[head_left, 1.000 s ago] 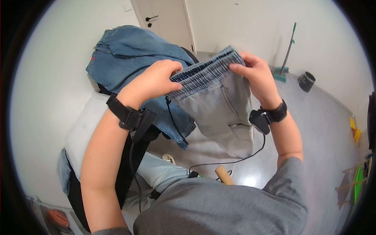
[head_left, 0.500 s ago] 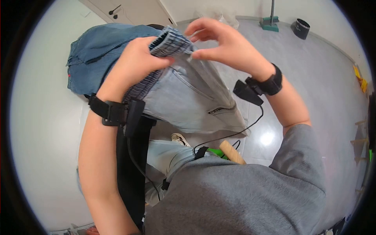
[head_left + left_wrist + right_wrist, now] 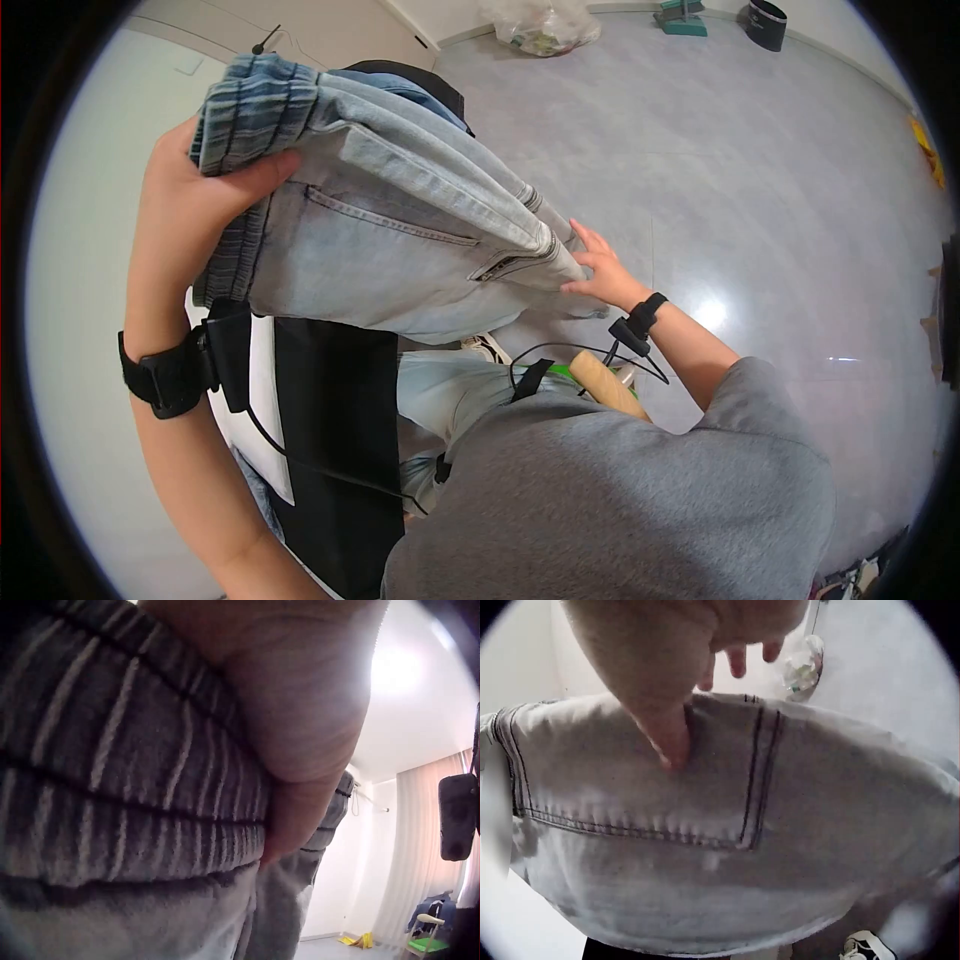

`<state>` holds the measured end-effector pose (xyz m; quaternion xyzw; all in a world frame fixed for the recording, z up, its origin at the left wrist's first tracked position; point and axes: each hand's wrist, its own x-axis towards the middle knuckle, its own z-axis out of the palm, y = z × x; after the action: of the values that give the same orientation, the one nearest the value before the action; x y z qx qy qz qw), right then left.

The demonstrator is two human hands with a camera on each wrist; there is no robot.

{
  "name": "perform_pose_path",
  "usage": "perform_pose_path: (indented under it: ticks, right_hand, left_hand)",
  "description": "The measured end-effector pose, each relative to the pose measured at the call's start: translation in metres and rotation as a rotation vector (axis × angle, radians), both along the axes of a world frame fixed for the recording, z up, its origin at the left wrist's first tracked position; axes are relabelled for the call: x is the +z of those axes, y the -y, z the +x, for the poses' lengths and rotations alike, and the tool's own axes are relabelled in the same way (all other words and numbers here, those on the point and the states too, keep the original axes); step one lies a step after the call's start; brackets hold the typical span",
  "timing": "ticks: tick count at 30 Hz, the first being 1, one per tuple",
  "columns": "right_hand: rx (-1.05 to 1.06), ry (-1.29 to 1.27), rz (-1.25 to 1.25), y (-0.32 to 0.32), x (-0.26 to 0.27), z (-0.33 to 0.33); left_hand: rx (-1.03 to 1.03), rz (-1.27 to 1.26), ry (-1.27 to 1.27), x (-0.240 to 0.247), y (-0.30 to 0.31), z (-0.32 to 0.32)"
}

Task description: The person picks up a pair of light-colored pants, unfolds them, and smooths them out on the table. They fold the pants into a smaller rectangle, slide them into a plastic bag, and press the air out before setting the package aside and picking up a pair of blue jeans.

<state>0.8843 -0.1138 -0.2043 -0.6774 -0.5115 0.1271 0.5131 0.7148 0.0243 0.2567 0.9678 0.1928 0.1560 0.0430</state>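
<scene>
- Pale denim trousers (image 3: 360,275) are held up in front of the person's torso, the waist end toward the person's left and the legs running off to the right; in the head view they lie over part of a black surface (image 3: 340,430) whose nature I cannot tell.
- The left hand (image 3: 190,215) grasps the trousers at the gathered elastic waistband (image 3: 255,115), which folds around it: one section sits above the thumb, another hangs below the hand. The thumb lies across the cloth; the other fingers are hidden behind the denim, so their exact curl cannot be told. The hold probably sits here because the gathered waist is thick and easy to bunch, and it seems to bear most of the weight.
- The right hand (image 3: 607,277) is loosely spread at the leg end, not clenched. In the right wrist view its thumb (image 3: 676,750) touches the denim inside a stitched pocket outline (image 3: 712,799), while other fingertips show beyond the cloth's upper edge, apart from the thumb. This looks like a light, steadying or smoothing contact rather than a firm grip.
- The left forearm rises from the lower left, placing that hand well forward of the body.
- The right elbow is bent near the side, its forearm angled forward and inward, so the two hands stand well apart along the trousers' length.
</scene>
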Motion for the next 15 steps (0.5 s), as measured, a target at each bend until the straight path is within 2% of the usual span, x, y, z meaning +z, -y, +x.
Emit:
perform_pose_path:
  ticks: [2,4,8,9,10,14,15]
  right_hand:
    - [0.003,0.051,0.03,-0.008,-0.004,0.007]
    - [-0.096,-0.001,0.076,-0.016,-0.002,0.013]
    - [-0.087,-0.086,0.1,-0.012,0.0,0.019]
    - [-0.1,-0.08,0.072,-0.011,-0.012,0.022]
    - [-0.115,-0.067,0.05,-0.008,-0.021,0.024]
    - [-0.133,-0.073,-0.038,-0.012,-0.092,0.032]
    - [-0.239,-0.256,0.003,-0.011,-0.098,0.03]
  left_hand:
    - [0.002,0.041,-0.004,0.007,0.007,-0.008]
    - [0.015,0.118,-0.021,0.01,0.011,-0.022]
    - [-0.055,0.165,-0.049,0.018,0.016,-0.044]
    - [0.079,0.268,-0.046,0.019,0.014,-0.048]
    - [0.083,0.269,-0.046,0.023,0.015,-0.052]
    - [-0.215,0.309,0.078,0.034,0.014,-0.044]
    - [-0.221,0.329,0.094,0.04,0.019,-0.047]
